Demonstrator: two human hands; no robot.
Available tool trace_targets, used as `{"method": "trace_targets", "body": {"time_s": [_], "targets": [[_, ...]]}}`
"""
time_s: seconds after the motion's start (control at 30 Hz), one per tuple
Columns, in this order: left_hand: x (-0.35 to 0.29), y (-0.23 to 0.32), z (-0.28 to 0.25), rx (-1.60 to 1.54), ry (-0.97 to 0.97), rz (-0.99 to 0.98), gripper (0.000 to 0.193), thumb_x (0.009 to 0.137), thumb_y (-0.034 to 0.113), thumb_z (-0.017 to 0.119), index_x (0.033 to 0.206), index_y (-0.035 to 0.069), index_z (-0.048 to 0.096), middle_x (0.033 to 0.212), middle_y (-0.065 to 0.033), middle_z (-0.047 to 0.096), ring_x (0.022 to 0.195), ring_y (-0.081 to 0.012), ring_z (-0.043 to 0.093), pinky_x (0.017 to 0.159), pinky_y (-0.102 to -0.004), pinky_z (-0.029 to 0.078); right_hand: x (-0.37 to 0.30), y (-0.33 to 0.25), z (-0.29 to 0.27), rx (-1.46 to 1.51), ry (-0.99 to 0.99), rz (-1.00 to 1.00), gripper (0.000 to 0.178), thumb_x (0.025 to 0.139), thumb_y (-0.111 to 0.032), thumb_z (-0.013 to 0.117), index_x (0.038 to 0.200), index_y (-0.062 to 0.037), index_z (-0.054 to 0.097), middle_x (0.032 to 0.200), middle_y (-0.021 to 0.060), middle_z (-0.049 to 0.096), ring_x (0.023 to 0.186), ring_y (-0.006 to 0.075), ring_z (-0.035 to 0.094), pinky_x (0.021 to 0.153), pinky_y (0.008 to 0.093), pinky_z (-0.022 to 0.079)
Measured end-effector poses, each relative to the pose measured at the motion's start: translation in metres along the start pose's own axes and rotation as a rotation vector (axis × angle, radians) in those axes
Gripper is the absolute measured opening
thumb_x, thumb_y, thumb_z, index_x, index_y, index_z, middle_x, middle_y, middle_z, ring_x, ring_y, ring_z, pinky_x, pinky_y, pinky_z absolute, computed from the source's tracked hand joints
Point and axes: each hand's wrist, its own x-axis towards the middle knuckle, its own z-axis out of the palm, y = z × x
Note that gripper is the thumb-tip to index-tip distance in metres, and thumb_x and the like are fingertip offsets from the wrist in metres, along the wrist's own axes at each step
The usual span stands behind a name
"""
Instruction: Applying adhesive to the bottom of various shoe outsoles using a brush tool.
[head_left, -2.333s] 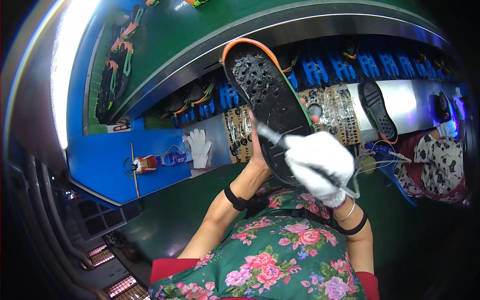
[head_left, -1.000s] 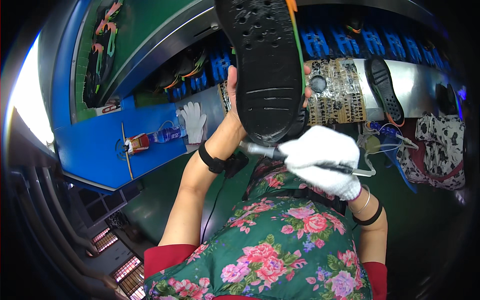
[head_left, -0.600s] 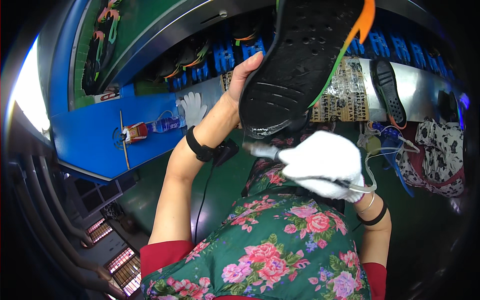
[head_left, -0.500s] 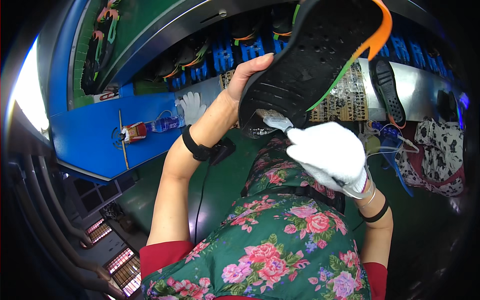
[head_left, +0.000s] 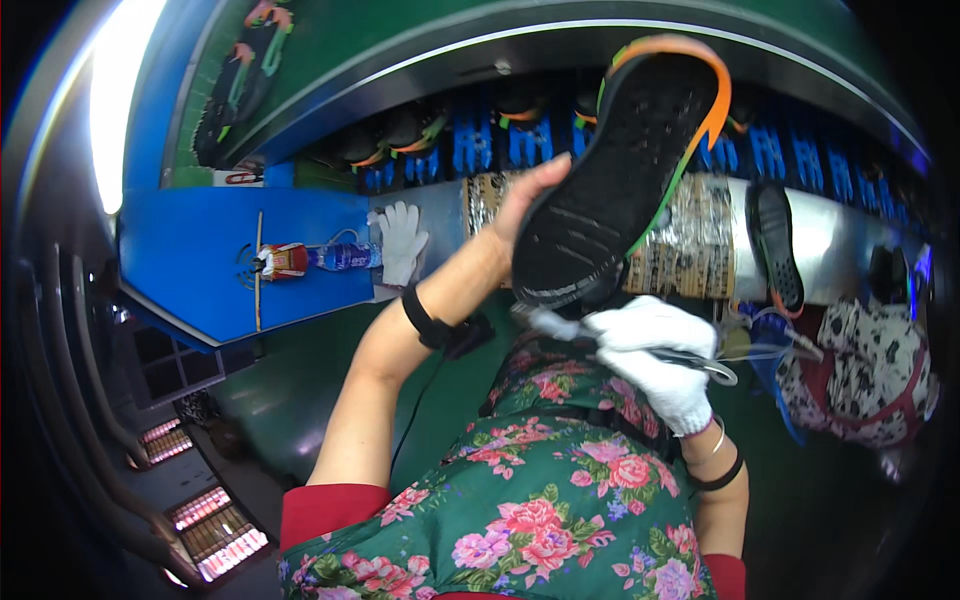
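A black shoe sole (head_left: 605, 190) with an orange and green edge is held up by my bare left hand (head_left: 530, 195), its thumb showing along the left side and the other fingers hidden behind. My right hand (head_left: 655, 350), in a white knit glove, is closed round a grey brush (head_left: 548, 322). The blurred brush head lies just below the sole's near end; whether it touches the edge I cannot tell. A thin clear tube (head_left: 755, 352) runs from near my gloved hand to the right.
Behind the sole runs a metal ledge (head_left: 827, 250) with taped cardboard (head_left: 695, 265) and another sole (head_left: 775, 245). Blue racks (head_left: 475, 140) stand beyond. To the left, a blue table (head_left: 190, 265) bears a bottle (head_left: 345, 256); a white glove (head_left: 402, 245) lies beside it. Spotted cloth (head_left: 870, 360) hangs right.
The brush has come off the sole's face and moved down to its near end. The sole has shifted away and now shows whole, with its orange far end in view.
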Motion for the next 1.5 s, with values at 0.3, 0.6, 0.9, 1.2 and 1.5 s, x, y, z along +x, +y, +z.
{"method": "trace_targets", "body": {"time_s": [0.3,0.6,0.9,1.2,1.5], "targets": [[-0.024,-0.059,0.004,-0.282,-0.034,0.036,0.081,0.1,0.062,0.05,0.158,0.007,0.04,0.154,-0.0225,0.051,0.132,-0.044,0.058,0.113,-0.0583,0.045,0.072,-0.029,-0.042,-0.988,0.219,-0.648,0.024,0.081,0.006,0.08,0.101,-0.0067,0.079,0.1,0.0101,0.078,0.086,0.0232,0.072,0.077,0.0337,0.057],[-0.073,-0.01,0.01,-0.206,-0.322,0.357,0.115,0.082,0.071,0.072,0.162,0.003,0.025,0.151,-0.0357,0.041,0.131,-0.0532,0.053,0.11,-0.0623,0.048,0.026,-0.026,-0.019,0.13,0.045,-0.122,0.014,0.075,0.005,0.08,0.086,-0.0022,0.074,0.092,0.0167,0.075,0.083,0.0257,0.072,0.072,0.0335,0.058],[-0.11,0.206,-0.021,-0.387,-0.394,0.693,0.117,0.092,0.086,0.037,0.162,-0.004,0.01,0.164,-0.0362,0.013,0.151,-0.0489,0.026,0.116,-0.0581,0.044,0.026,0.019,-0.012,0.383,0.349,0.195,0.023,0.081,0.007,0.075,0.104,0.0059,0.076,0.105,0.018,0.076,0.08,0.0155,0.069,0.072,0.0253,0.054],[-0.042,0.204,-0.006,0.31,0.526,1.181,0.074,0.102,0.053,0.056,0.15,-0.001,0.041,0.153,-0.0316,0.041,0.143,-0.0397,0.042,0.119,-0.0559,0.036,0.006,0.053,-0.024,0.377,0.434,0.295,0.019,0.083,0.002,0.075,0.102,0.0061,0.076,0.107,0.0205,0.077,0.074,0.0144,0.067,0.067,0.0255,0.053],[-0.005,0.215,0.003,0.879,0.846,0.905,0.055,0.097,0.033,0.069,0.138,0.003,0.048,0.137,-0.0134,0.054,0.119,-0.0274,0.057,0.108,-0.0422,0.046,0.009,0.054,-0.038,0.455,0.536,0.24,0.023,0.084,0.002,0.072,0.106,0.0078,0.074,0.107,0.0187,0.077,0.072,0.0138,0.064,0.066,0.0244,0.051]]}}
